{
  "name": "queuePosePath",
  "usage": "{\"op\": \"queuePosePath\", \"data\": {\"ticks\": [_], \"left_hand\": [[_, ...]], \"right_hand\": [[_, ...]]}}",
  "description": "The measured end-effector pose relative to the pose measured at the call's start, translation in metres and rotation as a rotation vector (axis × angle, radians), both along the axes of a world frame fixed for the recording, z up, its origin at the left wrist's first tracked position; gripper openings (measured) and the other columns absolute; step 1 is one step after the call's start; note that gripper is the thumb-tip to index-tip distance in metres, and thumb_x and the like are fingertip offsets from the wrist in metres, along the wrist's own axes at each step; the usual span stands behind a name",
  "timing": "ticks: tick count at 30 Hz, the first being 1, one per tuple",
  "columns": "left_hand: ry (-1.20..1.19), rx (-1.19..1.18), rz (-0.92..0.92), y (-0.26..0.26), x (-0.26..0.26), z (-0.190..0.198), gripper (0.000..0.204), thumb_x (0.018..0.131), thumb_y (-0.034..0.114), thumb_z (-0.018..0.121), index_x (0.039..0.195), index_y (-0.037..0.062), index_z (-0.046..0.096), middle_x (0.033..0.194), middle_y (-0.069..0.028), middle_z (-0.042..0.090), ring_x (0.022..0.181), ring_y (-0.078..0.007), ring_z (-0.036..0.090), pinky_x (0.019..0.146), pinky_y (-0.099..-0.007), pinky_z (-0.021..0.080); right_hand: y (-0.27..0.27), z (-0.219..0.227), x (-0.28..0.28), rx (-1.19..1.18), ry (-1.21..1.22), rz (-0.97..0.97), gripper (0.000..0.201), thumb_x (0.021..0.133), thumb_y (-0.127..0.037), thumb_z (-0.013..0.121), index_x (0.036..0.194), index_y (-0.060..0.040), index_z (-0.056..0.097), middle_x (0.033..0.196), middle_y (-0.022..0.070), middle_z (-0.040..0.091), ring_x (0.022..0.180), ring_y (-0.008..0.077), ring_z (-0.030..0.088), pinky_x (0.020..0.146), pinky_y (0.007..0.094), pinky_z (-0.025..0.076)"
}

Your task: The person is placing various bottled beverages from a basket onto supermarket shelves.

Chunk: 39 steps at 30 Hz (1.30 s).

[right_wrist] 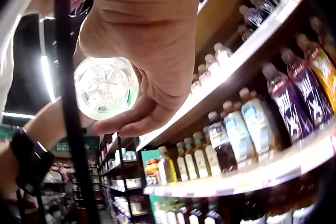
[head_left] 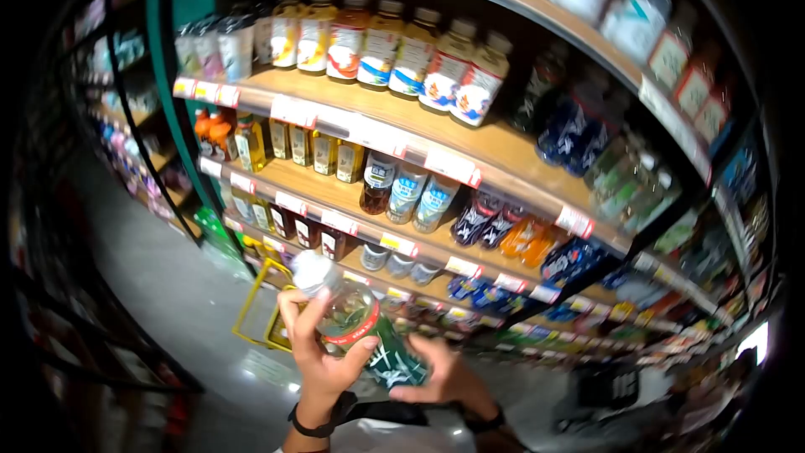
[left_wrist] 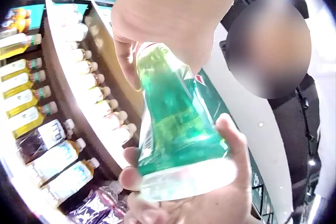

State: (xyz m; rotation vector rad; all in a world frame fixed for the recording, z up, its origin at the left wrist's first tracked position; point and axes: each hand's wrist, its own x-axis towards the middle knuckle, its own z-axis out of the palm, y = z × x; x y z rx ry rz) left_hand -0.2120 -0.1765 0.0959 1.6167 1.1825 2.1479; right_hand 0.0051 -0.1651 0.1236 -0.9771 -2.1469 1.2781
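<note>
A clear bottle with a green label [head_left: 390, 352], a red band and a white cap [head_left: 314, 273] is held tilted in front of the shelves. My left hand [head_left: 323, 348] grips it around the upper part, below the cap. At the other end my right hand [head_left: 444, 377] holds the base between thumb and fingers. The left wrist view shows the green bottle [left_wrist: 178, 119] base-down toward the right hand [left_wrist: 210, 200]. From the right wrist, the round clear bottle base [right_wrist: 105, 87] faces the camera beside the curled fingers [right_wrist: 147, 119].
Shelves [head_left: 352, 105] of bottled drinks rise ahead, several rows high, with price tags along their edges. A yellow basket [head_left: 260, 310] stands on the grey floor [head_left: 201, 335] at the lower left. More shelving [head_left: 126, 109] lines the far left. A person [left_wrist: 270, 48] with blurred face appears in the left wrist view.
</note>
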Motion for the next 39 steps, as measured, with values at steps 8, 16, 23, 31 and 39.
{"op": "queuePosePath", "data": {"ticks": [8, 16, 23, 31, 39], "left_hand": [[-0.195, -0.440, -0.335, -0.025, 0.004, -0.016, 0.086, 0.087, 0.023, 0.086, 0.157, 0.0026, 0.041, 0.135, -0.0129, 0.057, 0.109, -0.0181, 0.065, 0.092, -0.0326, 0.055], [-0.454, -0.393, -0.496, -0.033, -0.007, -0.020, 0.081, 0.093, 0.020, 0.079, 0.158, 0.0001, 0.034, 0.139, -0.0150, 0.057, 0.106, -0.0152, 0.064, 0.087, -0.0273, 0.054], [-0.331, -0.381, -0.480, -0.022, -0.004, -0.019, 0.071, 0.082, 0.001, 0.081, 0.147, -0.0001, 0.053, 0.145, -0.0149, 0.059, 0.122, -0.0202, 0.065, 0.089, -0.0282, 0.055], [0.031, -0.273, -0.270, 0.016, 0.010, 0.002, 0.059, 0.079, 0.009, 0.089, 0.131, -0.0035, 0.066, 0.136, -0.0202, 0.066, 0.121, -0.0280, 0.067, 0.091, -0.0356, 0.058], [0.242, -0.240, -0.371, 0.065, 0.060, 0.008, 0.055, 0.075, 0.007, 0.093, 0.124, -0.0004, 0.071, 0.134, -0.0186, 0.068, 0.121, -0.0315, 0.068, 0.101, -0.0406, 0.056]], "right_hand": [[-0.065, -0.080, -0.009, -0.635, 0.244, 0.045, 0.060, 0.092, -0.025, 0.082, 0.139, -0.0015, 0.055, 0.125, 0.0099, 0.070, 0.112, 0.0164, 0.068, 0.099, 0.0344, 0.053], [-0.071, -0.063, -0.009, -0.853, 0.479, 0.050, 0.069, 0.090, -0.021, 0.083, 0.143, 0.0021, 0.048, 0.131, 0.0195, 0.069, 0.124, 0.0284, 0.068, 0.108, 0.0420, 0.053], [-0.058, -0.058, -0.008, -0.893, 0.467, -0.004, 0.067, 0.089, -0.011, 0.082, 0.145, 0.0006, 0.048, 0.132, 0.0172, 0.068, 0.127, 0.0250, 0.065, 0.110, 0.0396, 0.051], [0.015, -0.063, -0.002, -0.674, -0.022, -0.017, 0.071, 0.083, -0.014, 0.089, 0.143, -0.0004, 0.053, 0.125, 0.0068, 0.067, 0.116, 0.0142, 0.062, 0.102, 0.0325, 0.050], [0.073, -0.103, 0.042, -0.481, 0.407, -0.125, 0.080, 0.079, -0.009, 0.090, 0.148, -0.0050, 0.049, 0.143, 0.0075, 0.057, 0.131, 0.0176, 0.054, 0.110, 0.0345, 0.045]]}}
